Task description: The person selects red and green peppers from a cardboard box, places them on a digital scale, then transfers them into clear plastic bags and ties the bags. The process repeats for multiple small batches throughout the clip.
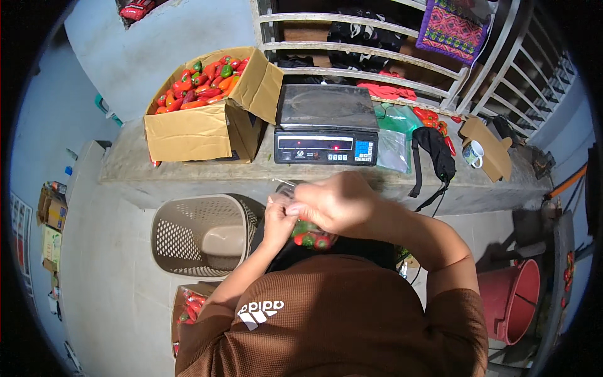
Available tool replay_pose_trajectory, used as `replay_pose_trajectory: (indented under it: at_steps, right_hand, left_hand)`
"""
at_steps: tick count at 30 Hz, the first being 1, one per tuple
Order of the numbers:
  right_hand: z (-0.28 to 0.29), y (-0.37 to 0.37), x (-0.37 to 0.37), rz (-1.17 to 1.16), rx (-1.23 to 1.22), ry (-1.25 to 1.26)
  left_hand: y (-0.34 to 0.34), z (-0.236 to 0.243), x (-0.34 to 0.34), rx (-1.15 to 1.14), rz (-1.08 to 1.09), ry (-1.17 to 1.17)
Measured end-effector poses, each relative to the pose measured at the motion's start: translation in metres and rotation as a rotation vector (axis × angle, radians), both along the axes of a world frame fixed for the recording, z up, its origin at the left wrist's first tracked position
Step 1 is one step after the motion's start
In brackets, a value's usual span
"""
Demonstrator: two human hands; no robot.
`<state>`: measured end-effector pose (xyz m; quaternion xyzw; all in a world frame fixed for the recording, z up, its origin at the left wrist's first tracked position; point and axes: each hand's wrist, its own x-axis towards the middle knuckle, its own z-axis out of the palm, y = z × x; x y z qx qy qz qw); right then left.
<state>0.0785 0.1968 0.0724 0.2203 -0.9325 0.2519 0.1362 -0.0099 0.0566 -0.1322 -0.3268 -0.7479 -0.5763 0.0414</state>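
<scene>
Pepper bag (309,237), near side of bench (127,149); left hand (277,218) and right hand (336,200) grip its top, fingers closed.

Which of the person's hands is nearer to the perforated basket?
Left. The left hand is to the right of the perforated basket; the right hand is farther right, beyond the left hand.

Pretty ordinary clear plastic bag (301,227) here, with some red and green peppers (308,240) sitting in the bottom. Its top is bunched up at the left hand (277,217) and right hand (333,200), peppers hanging just below, right by the person's lap. Exact count's too hard to tell.
</scene>
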Motion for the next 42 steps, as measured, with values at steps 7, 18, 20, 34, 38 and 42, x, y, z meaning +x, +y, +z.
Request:
replay_pose_trajectory:
  at_steps: [7, 18, 20, 34, 38, 42]
  right_hand:
    - [-0.004, 0.002, -0.005, 0.003, -0.088, 0.049]
    - [-0.014, 0.041, 0.023, -0.141, -0.035, 0.031]
    - [-0.008, 0.041, 0.024, -0.165, -0.104, 0.029]
    - [0.008, 0.025, 0.008, -0.053, 0.034, 0.033]
    - [0.045, 0.023, 0.027, -0.257, -0.005, -0.162]
    - [0.036, 0.037, 0.020, -0.130, 0.177, -0.193]
  left_hand:
    - [-0.005, 0.007, 0.017, 0.020, -0.266, -0.522]
    - [0.002, -0.003, 0.023, -0.140, -0.658, -0.345]
    - [-0.005, 0.015, 0.012, -0.056, -0.646, -0.679]
    - [-0.006, 0.133, -0.002, 0.076, -0.685, -0.457]
    - [0.003, 0.197, -0.023, -0.045, -0.638, 0.013]
    - [0.007, 0.229, -0.019, -0.051, -0.624, 0.245]
